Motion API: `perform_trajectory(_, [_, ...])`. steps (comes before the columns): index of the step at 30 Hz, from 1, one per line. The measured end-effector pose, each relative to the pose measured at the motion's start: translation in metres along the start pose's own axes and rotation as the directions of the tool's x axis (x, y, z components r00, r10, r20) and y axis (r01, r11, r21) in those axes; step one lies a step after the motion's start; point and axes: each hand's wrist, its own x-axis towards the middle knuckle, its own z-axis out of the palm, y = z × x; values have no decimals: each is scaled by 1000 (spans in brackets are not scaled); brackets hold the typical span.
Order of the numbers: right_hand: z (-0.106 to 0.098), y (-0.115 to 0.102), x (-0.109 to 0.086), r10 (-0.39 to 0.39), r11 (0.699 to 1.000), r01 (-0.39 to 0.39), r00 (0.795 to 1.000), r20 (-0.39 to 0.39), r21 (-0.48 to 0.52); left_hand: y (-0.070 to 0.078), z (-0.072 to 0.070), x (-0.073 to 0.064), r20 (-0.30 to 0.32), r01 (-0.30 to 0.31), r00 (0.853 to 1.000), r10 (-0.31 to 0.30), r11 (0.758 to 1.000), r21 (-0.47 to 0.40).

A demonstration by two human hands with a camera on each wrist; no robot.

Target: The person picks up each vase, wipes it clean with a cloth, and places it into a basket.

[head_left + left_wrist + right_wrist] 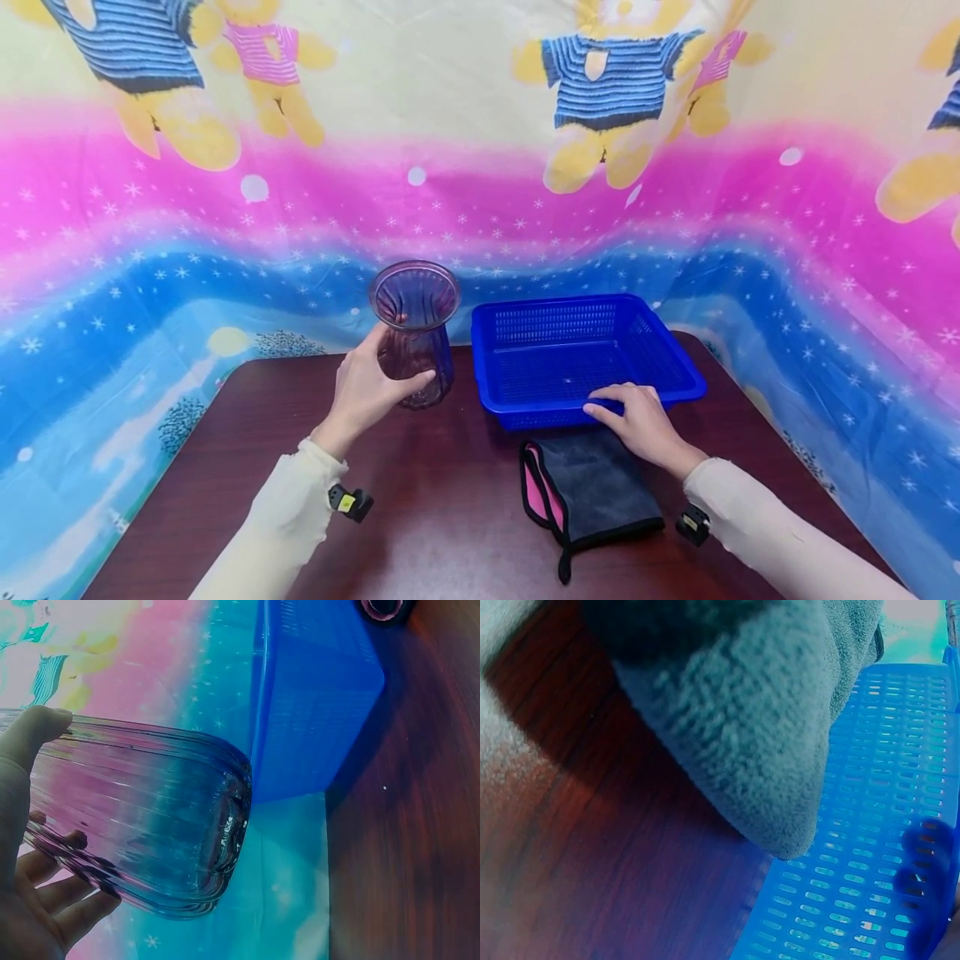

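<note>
A clear, purplish ribbed glass vase (427, 346) with a flared mouth is held upright by my left hand (362, 387), thumb on the near side and fingers round the left. In the left wrist view the base of the vase (157, 817) shows free of the table. My right hand (643, 423) grips the near rim of a blue plastic basket (555, 321); its fingers show as dark shapes through the perforated basket wall (862, 877) in the right wrist view. Below that hand lies a folded grey cloth (600, 487) with black edging and a pink inner side.
The dark red-brown wooden table (435, 533) carries the basket and the cloth. A printed backdrop (480, 200) with bears and snowflakes hangs behind and along both sides of the table. The basket stands just right of the vase.
</note>
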Motion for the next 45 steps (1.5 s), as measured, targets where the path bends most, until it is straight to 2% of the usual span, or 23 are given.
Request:
perform_trajectory(24, [2,1,0,1,1000,-1,1000,-8,9,21,20,19,-74,-77,994,76,997,-9])
perform_trajectory(32, [1,1,0,4,1000,-4,1000,-4,14,32,27,25,-65,-95,993,96,995,25])
perform_trajectory(40, [1,1,1,6,1000,-6,1000,1,13,35,38,28,-59,-119,990,124,989,86])
perform_trajectory(45, [1,1,0,5,1000,-5,1000,0,12,40,42,31,-59,-122,990,127,988,90])
